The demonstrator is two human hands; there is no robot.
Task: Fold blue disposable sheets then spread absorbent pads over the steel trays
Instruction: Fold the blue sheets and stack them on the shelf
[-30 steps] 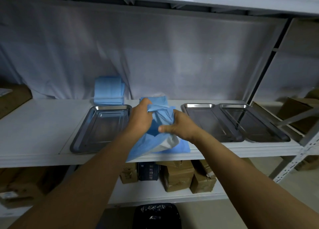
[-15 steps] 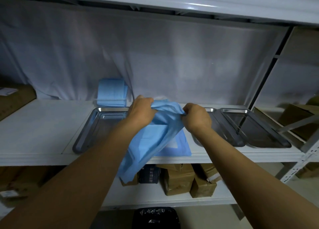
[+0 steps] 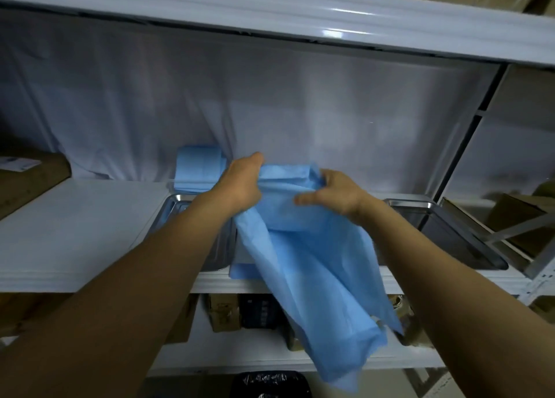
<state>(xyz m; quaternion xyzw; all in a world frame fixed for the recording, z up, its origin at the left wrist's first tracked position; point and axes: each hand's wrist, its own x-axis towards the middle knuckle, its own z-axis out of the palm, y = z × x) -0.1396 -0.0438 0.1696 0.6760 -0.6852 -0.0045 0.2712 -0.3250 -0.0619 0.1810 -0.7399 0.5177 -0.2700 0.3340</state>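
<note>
Both hands are closed on a blue sheet's [image 3: 312,265] top edge above the shelf [image 3: 75,235]: left hand [image 3: 241,184], right hand [image 3: 333,192]. Steel trays [image 3: 444,232] are seen beneath it.

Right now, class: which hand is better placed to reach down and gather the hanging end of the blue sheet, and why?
The right hand, probably. It pinches the blue sheet loosely with fingers spread, and the tail hangs beneath it. The left hand grips the top edge firmly, so it suits anchoring.
</note>
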